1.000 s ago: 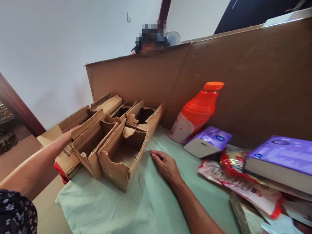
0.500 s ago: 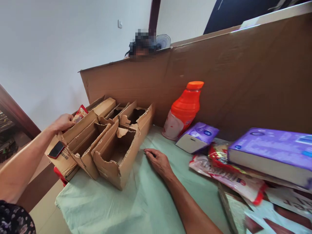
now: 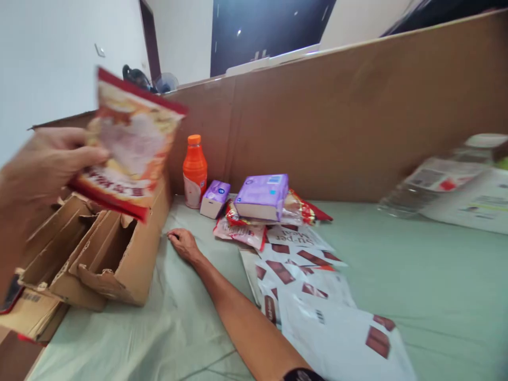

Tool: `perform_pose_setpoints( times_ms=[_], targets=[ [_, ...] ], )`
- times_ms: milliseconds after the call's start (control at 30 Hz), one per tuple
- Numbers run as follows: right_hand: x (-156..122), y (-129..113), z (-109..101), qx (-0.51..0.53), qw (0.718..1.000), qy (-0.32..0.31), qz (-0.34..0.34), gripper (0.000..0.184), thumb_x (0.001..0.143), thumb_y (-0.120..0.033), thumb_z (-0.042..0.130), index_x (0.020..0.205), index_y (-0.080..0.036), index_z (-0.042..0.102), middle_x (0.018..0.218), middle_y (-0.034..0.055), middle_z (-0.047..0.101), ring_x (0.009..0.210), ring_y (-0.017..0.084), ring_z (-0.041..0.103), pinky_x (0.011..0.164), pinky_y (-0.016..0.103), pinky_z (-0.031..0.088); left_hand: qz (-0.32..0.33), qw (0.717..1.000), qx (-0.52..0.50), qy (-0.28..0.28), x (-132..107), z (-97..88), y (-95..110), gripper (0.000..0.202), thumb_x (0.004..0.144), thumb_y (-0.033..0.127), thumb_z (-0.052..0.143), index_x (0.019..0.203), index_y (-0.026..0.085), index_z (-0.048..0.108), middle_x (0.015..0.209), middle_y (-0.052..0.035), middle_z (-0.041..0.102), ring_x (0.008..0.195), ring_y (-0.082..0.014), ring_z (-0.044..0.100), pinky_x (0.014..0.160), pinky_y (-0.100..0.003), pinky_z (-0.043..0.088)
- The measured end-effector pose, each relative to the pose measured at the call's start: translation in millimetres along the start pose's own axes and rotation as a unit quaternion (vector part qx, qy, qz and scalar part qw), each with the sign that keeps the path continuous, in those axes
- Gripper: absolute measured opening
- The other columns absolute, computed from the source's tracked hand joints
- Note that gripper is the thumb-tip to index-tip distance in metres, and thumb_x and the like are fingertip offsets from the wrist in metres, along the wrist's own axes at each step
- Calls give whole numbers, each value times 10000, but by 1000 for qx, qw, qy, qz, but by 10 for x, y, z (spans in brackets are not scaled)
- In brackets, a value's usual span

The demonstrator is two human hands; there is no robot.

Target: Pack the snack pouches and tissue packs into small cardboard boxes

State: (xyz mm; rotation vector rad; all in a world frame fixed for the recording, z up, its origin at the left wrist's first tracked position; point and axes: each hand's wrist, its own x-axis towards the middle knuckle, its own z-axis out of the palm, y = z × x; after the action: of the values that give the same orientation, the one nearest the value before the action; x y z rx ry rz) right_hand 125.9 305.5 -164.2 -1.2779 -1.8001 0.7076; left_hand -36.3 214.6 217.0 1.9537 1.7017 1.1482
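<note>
My left hand [image 3: 37,169] is raised at the left, fingers closed on a red and orange snack packet [image 3: 127,143] that it holds up above the torn cardboard boxes [image 3: 107,254]. The packet is blurred by motion. My right hand [image 3: 182,243] rests palm down on the green cloth [image 3: 416,264] beside the nearest box, fingers loosely curled and holding nothing. An orange bottle [image 3: 194,170] stands behind it against the cardboard wall [image 3: 337,116].
Two purple packs [image 3: 262,196] and red snack bags [image 3: 242,233] lie near the bottle. White packets with brown squares [image 3: 317,296] spread along my right forearm. A clear bottle and papers [image 3: 448,182] lie at the far right. A fan [image 3: 166,82] shows behind the wall.
My left hand has pulled the snack packet out of the far box and lifted it high. The view has swung right. My right hand has stayed put.
</note>
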Motion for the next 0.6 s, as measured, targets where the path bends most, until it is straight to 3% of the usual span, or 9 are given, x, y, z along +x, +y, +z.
perform_pose_setpoints(
  times_ms=[33,100,133,200,300,433,500,600],
  targets=[
    [-5,17,5,0,1000,-1,-3,313,1003,-382,633,1246,-187,650,1262,93,665,1059,217,672,915,437,586,8,994,-87,-71,-23,239,181,107,878,191,677,908,89,689,689,18,692,579,-76,629,653,-226,529],
    [-9,63,19,3,1000,-2,-7,350,997,-386,641,1284,-187,632,1293,99,648,1081,229,666,917,447,587,-5,954,-195,-226,-52,606,434,216,1004,242,541,918,94,672,765,-37,727,682,-122,704,741,-299,585],
    [-11,88,26,4,1000,-3,-8,355,997,-388,641,1290,-188,629,1300,99,645,1086,231,665,918,448,586,-4,937,-215,-275,-55,715,494,260,1032,269,504,922,103,671,796,-55,743,712,-144,728,759,-324,598],
    [-25,126,39,9,1000,-4,-10,344,998,-394,641,1270,-185,637,1285,95,652,1079,225,667,921,448,583,8,929,-223,-295,-33,775,478,235,1027,258,519,914,124,675,817,-51,759,730,-152,742,777,-332,605],
    [-82,147,45,24,1000,-2,-12,230,995,-369,624,1108,-189,712,1160,82,724,1045,221,687,956,440,562,18,955,-201,-217,86,555,162,115,957,156,596,889,139,686,835,-24,765,748,-128,735,788,-296,597],
    [-164,172,35,52,998,14,-13,279,913,-338,540,911,-214,789,1021,98,798,1000,273,724,957,428,548,-52,993,-97,-42,335,-21,-576,132,929,69,573,899,132,685,879,-32,753,764,-96,709,790,-249,573],
    [-180,200,30,62,998,19,-14,319,866,-378,530,893,-212,801,999,105,807,975,285,734,938,436,553,-126,992,17,23,434,-306,-976,145,955,67,549,929,130,677,917,-38,743,737,-73,680,786,-228,563],
    [-188,239,19,68,997,25,-14,364,823,-444,525,869,-219,807,970,113,812,945,293,744,919,444,564,-201,974,98,44,525,-577,-1501,109,993,123,567,991,102,674,965,-74,725,776,-117,683,776,-281,583]
  ],
)
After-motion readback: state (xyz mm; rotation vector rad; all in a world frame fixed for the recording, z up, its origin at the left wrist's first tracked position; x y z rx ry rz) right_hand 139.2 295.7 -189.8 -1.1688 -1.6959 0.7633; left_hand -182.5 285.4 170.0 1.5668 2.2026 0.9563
